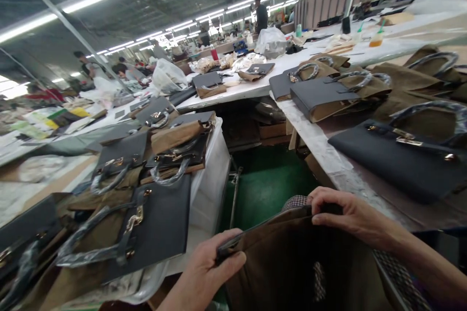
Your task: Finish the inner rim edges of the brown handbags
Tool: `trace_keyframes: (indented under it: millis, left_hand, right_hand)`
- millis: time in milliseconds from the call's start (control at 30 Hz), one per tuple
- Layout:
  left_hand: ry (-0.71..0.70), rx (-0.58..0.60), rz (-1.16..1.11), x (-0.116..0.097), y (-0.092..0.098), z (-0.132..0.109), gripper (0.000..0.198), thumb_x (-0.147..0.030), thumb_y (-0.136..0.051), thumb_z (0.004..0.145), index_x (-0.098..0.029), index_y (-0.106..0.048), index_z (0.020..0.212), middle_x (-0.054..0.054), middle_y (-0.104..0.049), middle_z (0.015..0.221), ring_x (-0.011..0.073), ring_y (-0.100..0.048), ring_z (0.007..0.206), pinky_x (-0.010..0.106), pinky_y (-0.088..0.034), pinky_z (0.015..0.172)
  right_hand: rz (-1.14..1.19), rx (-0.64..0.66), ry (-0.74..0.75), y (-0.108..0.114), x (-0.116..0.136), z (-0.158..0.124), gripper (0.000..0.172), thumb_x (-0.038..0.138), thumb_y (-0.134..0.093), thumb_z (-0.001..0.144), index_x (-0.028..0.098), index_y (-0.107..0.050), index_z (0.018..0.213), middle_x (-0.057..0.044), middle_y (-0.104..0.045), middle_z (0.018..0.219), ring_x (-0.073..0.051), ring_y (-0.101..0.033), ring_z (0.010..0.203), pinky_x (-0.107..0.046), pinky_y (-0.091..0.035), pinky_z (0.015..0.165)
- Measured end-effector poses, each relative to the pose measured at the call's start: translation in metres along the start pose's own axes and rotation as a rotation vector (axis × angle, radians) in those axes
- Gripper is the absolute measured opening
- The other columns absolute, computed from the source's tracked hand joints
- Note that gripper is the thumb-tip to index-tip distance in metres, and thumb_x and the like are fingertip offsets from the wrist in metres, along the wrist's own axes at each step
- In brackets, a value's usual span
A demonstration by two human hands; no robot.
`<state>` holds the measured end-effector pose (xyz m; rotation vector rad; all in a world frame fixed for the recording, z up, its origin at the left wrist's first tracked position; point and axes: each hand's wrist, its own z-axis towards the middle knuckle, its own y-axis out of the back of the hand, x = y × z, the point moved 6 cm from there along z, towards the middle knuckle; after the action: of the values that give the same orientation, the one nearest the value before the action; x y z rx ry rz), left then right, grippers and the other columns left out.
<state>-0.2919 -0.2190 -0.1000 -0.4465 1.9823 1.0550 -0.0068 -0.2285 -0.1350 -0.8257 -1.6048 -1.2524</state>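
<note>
The bag gapes between my left hand and right hand, both pinching its rim, best held evenly taut.

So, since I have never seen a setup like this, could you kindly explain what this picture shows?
Certainly. There is no robot here: a person works with two bare hands. The single picture comes from a camera worn on that person's head, looking forward and down.

The left hand and right hand each grip the upper edge of a brown-lined fabric piece with a dark rim, open towards the camera; its lower part is out of frame.

On the white-sided surface to the left lie dark flat handbags with gold-coloured fittings and plastic-wrapped handles. A similar black handbag lies on the right, among others. Between the two sides shows a green floor. Farther back stands another person in dark clothing.
</note>
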Motion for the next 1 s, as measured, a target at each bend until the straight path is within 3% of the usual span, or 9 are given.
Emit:
trace_keyframes:
  millis: [133, 233, 333, 400, 533, 633, 833, 1000]
  left_hand:
    - [-0.006, -0.072, 0.059, 0.010, 0.005, -0.003, 0.025, -0.040, -0.052, 0.090, -0.020, -0.065, 0.096, 0.000, -0.065, 0.090, 0.0174, -0.058, 0.084, 0.024, -0.045, 0.076]
    - [0.002, -0.110, 0.064, 0.016, 0.008, -0.006, 0.023, -0.037, -0.050, 0.092, -0.019, -0.064, 0.088, -0.002, -0.060, 0.079, 0.0149, -0.054, 0.075, 0.021, -0.042, 0.067]
    - [-0.027, -0.109, 0.028, 0.018, 0.008, -0.007, 0.018, -0.033, -0.053, 0.090, -0.019, -0.064, 0.090, -0.002, -0.060, 0.083, 0.0148, -0.054, 0.078, 0.021, -0.041, 0.070]
    - [-0.071, -0.102, 0.013, 0.016, 0.008, -0.008, 0.021, -0.036, -0.055, 0.089, -0.018, -0.065, 0.091, -0.001, -0.061, 0.085, 0.0155, -0.055, 0.080, 0.022, -0.042, 0.072]
    - [-0.089, -0.121, 0.048, 0.016, 0.009, -0.010, 0.029, -0.040, -0.048, 0.092, -0.019, -0.067, 0.094, 0.001, -0.063, 0.084, 0.0167, -0.057, 0.080, 0.024, -0.043, 0.074]
    - [-0.091, -0.142, 0.035, 0.014, 0.007, -0.011, 0.028, -0.038, -0.048, 0.094, -0.019, -0.068, 0.094, 0.001, -0.064, 0.088, 0.0171, -0.058, 0.085, 0.025, -0.042, 0.078]
    - [-0.088, -0.225, 0.024, 0.011, 0.008, -0.010, 0.031, -0.035, -0.049, 0.094, -0.018, -0.068, 0.077, 0.000, -0.054, 0.074, 0.0150, -0.055, 0.074, 0.024, -0.041, 0.068]
    - [-0.107, -0.274, -0.006, 0.007, 0.007, -0.008, 0.028, -0.034, -0.052, 0.092, -0.018, -0.068, 0.076, 0.001, -0.053, 0.076, 0.0143, -0.055, 0.074, 0.022, -0.042, 0.068]
  right_hand:
    - [-0.152, -0.001, 0.070, -0.006, 0.009, -0.003, 0.021, 0.042, -0.068, 0.082, 0.023, -0.065, 0.072, -0.005, -0.056, 0.119, -0.028, -0.046, 0.119, -0.040, -0.034, 0.104]
    - [-0.117, 0.043, 0.088, -0.012, 0.012, -0.010, 0.021, 0.042, -0.067, 0.082, 0.025, -0.064, 0.071, -0.002, -0.052, 0.128, -0.030, -0.034, 0.131, -0.041, -0.029, 0.109]
    - [-0.053, 0.062, 0.011, -0.015, 0.007, -0.013, 0.024, 0.043, -0.061, 0.086, 0.024, -0.058, 0.072, -0.003, -0.054, 0.123, -0.027, -0.044, 0.123, -0.036, -0.037, 0.102]
    - [-0.059, 0.000, -0.011, -0.013, 0.004, -0.010, 0.025, 0.045, -0.058, 0.087, 0.024, -0.057, 0.073, -0.004, -0.056, 0.118, -0.026, -0.049, 0.115, -0.035, -0.040, 0.099]
    - [-0.108, -0.132, -0.017, -0.011, 0.002, -0.002, 0.029, 0.046, -0.060, 0.084, 0.022, -0.055, 0.069, -0.005, -0.051, 0.129, -0.028, -0.046, 0.120, -0.040, -0.035, 0.103]
    - [-0.101, -0.153, -0.045, -0.014, -0.001, 0.001, 0.030, 0.046, -0.061, 0.083, 0.021, -0.054, 0.067, -0.005, -0.048, 0.135, -0.030, -0.045, 0.123, -0.045, -0.033, 0.105]
    - [-0.049, -0.175, -0.063, -0.015, -0.005, 0.001, 0.031, 0.046, -0.062, 0.082, 0.021, -0.053, 0.065, -0.008, -0.058, 0.125, -0.030, -0.053, 0.115, -0.045, -0.037, 0.103]
    - [-0.062, -0.179, -0.068, -0.015, -0.003, 0.002, 0.028, 0.043, -0.060, 0.083, 0.021, -0.053, 0.066, -0.009, -0.062, 0.121, -0.030, -0.056, 0.112, -0.045, -0.040, 0.099]
